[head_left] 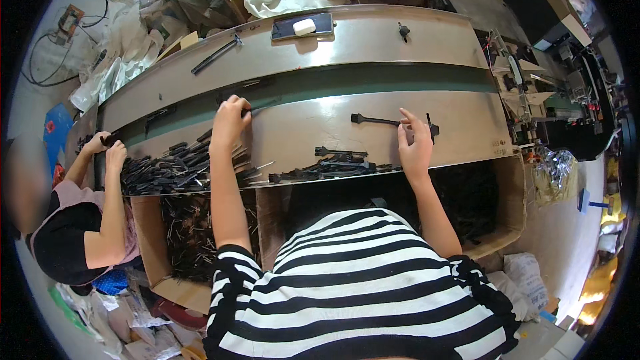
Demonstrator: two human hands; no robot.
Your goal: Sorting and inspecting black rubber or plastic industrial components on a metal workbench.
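Observation:
My left hand (231, 121) is closed over the near edge of the green belt, pinching a dark, thin part (247, 114) mostly hidden by the fingers. On the bench's right side, my right hand (415, 141) has its thumb and fingers apart around the end of a black stick-like part (375, 119) with a blocky tip. Another dark piece (435, 129) shows just beyond that hand. A large heap of black parts (175, 168) lies left of my left forearm, and a smaller pile (333, 165) lies along the front edge between my arms.
A green belt (373, 79) runs in a channel across the metal bench (293, 127). Beyond it lie a phone (283, 29) with a white case on top and a black rod tool (215, 55). Cardboard boxes (148, 227) hold parts below. A co-worker's hands (107, 147) work at left; machinery (523, 87) stands right.

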